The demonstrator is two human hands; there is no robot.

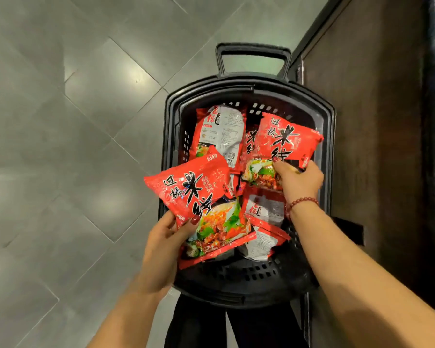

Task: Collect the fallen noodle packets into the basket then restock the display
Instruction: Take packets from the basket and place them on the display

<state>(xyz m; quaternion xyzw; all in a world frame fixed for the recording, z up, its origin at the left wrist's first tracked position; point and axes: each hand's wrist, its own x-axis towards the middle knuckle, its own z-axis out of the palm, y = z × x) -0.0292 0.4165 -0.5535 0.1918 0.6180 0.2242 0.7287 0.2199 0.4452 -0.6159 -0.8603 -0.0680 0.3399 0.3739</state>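
1. Basket: black plastic with perforated walls, set on the grey tiled floor, just beside a dark wooden panel on the right. A loop handle is raised at the far end.
2. Near packet: red noodle packet, printed front up, held tilted above the basket's near-left part. Its far-left corner juts past the rim over the floor.
3. Left hand: closed on the near-left edge of the near packet in a pinch. The thumb is laid on the printed front and the fingers are hidden behind.
4. Far packet: red noodle packet, printed front up, held tilted at the basket's far-right side, above other stock.
5. Right hand: curled round the near edge of the far packet, with the thumb pressed across its front. A red bead bracelet is worn at the wrist.
6. Loose packets, lying inside the basket with the back label up: one at the far left, one below the right wrist, one nearer the near wall. Another is partly seen between the two held packets.
7. Black trousers: seen below the basket's near wall.
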